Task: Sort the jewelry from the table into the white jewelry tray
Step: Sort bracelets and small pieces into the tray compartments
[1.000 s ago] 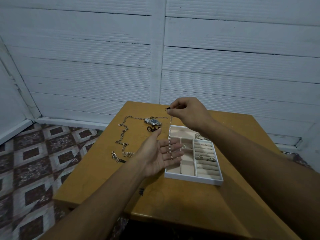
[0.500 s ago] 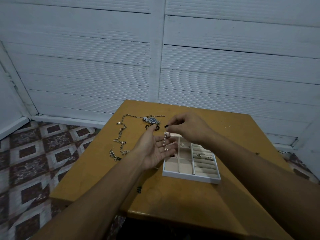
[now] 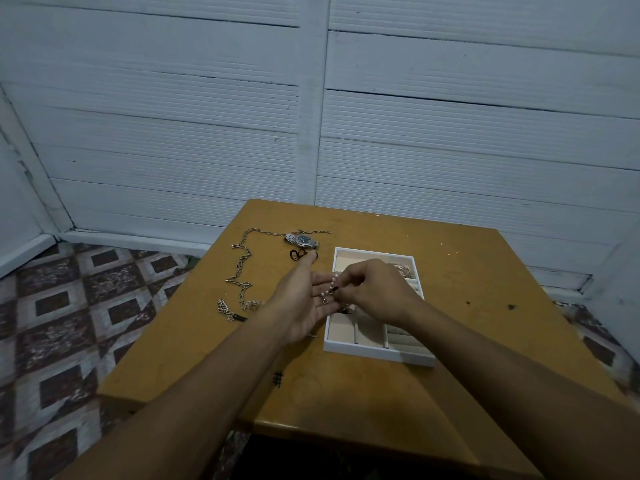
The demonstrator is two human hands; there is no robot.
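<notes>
A white panelled wall (image 3: 450,133) fills the upper half of the frame, with patterned floor tiles (image 3: 69,323) at lower left. The wooden tabletop (image 3: 485,306) occupies the centre and lower right. On it, right of centre, sits the white jewelry tray (image 3: 377,351), divided into compartments; some pieces lie in its far and right-hand sections, though they are too small to identify. The left hand (image 3: 304,299) is held palm up with fingers spread, at the tray's left edge. The right hand (image 3: 377,292) is above the tray's middle, its fingertips pinched together on a pearl bracelet (image 3: 330,289), which drapes across the left palm; a small ring-shaped clasp shows at its lower end. Left of the hands, a long silver link chain (image 3: 244,261) lies loose on the tabletop, running from upper centre down toward a bunched end near the left forearm. A silver wristwatch (image 3: 302,240) with a dark dial rests just beyond the left fingertips, and a small black looped item (image 3: 297,254) lies between the watch and those fingertips.
</notes>
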